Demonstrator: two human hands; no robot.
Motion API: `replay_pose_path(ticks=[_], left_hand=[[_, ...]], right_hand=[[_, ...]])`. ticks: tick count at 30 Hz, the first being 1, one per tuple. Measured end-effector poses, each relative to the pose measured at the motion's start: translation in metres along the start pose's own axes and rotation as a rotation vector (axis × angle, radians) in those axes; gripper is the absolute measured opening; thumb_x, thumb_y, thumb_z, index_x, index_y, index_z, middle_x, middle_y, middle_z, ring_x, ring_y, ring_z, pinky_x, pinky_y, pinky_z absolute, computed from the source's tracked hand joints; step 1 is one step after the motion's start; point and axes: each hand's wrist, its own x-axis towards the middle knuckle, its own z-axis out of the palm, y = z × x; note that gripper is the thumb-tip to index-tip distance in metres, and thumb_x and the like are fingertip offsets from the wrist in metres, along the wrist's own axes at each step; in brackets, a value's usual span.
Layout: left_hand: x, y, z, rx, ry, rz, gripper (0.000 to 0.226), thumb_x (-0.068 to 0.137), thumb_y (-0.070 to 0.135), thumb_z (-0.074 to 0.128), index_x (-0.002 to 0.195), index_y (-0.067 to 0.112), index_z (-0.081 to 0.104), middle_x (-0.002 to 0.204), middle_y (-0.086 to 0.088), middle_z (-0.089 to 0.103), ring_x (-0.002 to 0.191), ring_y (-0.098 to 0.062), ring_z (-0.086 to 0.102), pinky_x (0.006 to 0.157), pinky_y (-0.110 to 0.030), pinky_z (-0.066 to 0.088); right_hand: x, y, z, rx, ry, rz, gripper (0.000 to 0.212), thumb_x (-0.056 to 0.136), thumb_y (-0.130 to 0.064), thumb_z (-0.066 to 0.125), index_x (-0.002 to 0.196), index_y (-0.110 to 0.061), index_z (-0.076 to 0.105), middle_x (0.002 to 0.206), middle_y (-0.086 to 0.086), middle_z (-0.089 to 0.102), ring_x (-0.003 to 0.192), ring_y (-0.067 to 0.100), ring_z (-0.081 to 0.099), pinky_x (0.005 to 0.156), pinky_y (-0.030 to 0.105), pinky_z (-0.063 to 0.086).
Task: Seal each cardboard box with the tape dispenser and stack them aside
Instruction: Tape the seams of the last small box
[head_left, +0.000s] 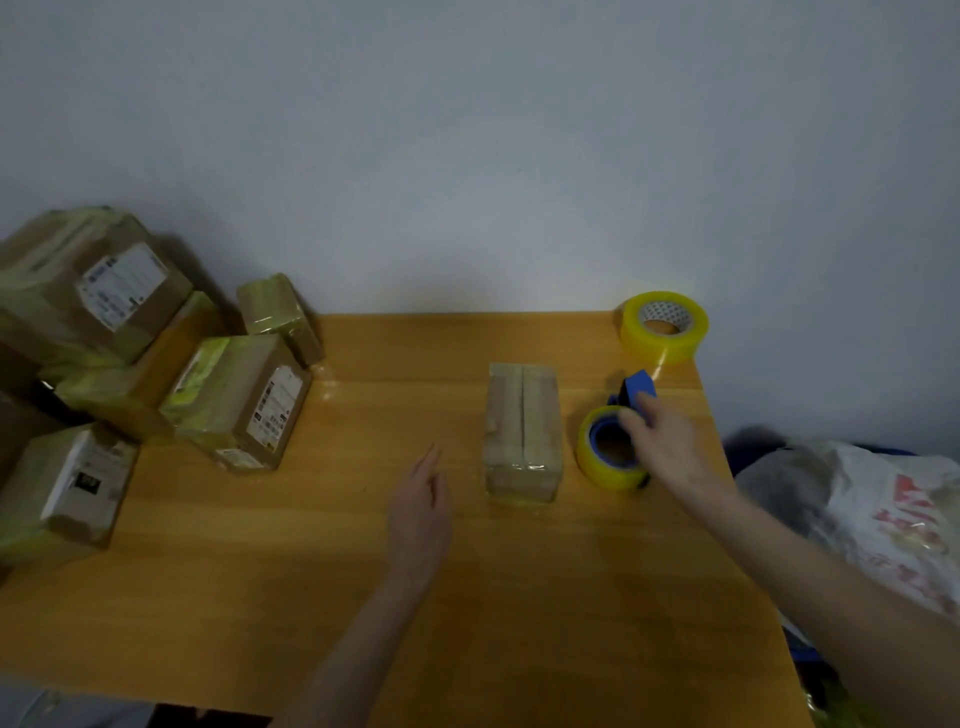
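Note:
A small cardboard box (523, 431), wrapped in clear tape with a seam along its top, lies on the wooden table (322, 561). To its right sits the blue tape dispenser (618, 441) loaded with a yellowish roll. My right hand (662, 441) rests on the dispenser, fingers curled over its blue handle. My left hand (421, 506) hovers flat with straight fingers to the left of the box, not touching it.
A pile of several taped cardboard boxes (239, 400) with labels fills the table's left side. A spare yellow tape roll (665, 325) stands at the far right corner. A plastic bag (883, 519) lies beyond the table's right edge. The wall is behind.

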Motion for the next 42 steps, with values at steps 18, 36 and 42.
replay_pose_path(ticks=[18,36,42], left_hand=[[0.020,0.024,0.028,-0.128,-0.152,-0.165,0.038,0.097,0.034,0.051,0.130,0.015,0.058,0.109,-0.007,0.063,0.089,-0.016,0.058,0.074,-0.025,0.048],[0.026,-0.001,0.041,-0.098,-0.099,-0.041,0.022,0.080,0.027,0.074,0.096,0.018,0.062,0.069,0.013,0.054,0.066,-0.013,0.055,0.058,-0.026,0.045],[0.035,0.000,0.038,0.175,-0.135,0.084,0.063,0.072,0.040,0.079,0.120,0.013,0.048,0.115,-0.002,0.048,0.097,-0.015,0.050,0.074,-0.019,0.037]], right_hand=[[-0.043,-0.019,0.066,-0.105,-0.086,-0.101,0.062,0.096,-0.048,0.050,0.148,-0.018,0.035,0.131,0.006,0.054,0.111,0.021,0.057,0.088,0.032,0.049],[-0.030,-0.008,0.071,-0.398,0.001,-0.252,0.061,0.088,-0.039,0.067,0.142,-0.020,0.045,0.097,0.001,0.072,0.087,0.017,0.067,0.074,0.031,0.055],[-0.021,-0.014,0.068,-0.524,-0.035,-0.261,0.077,0.075,-0.064,0.067,0.131,-0.021,0.035,0.124,0.003,0.053,0.098,0.024,0.061,0.068,0.035,0.052]])
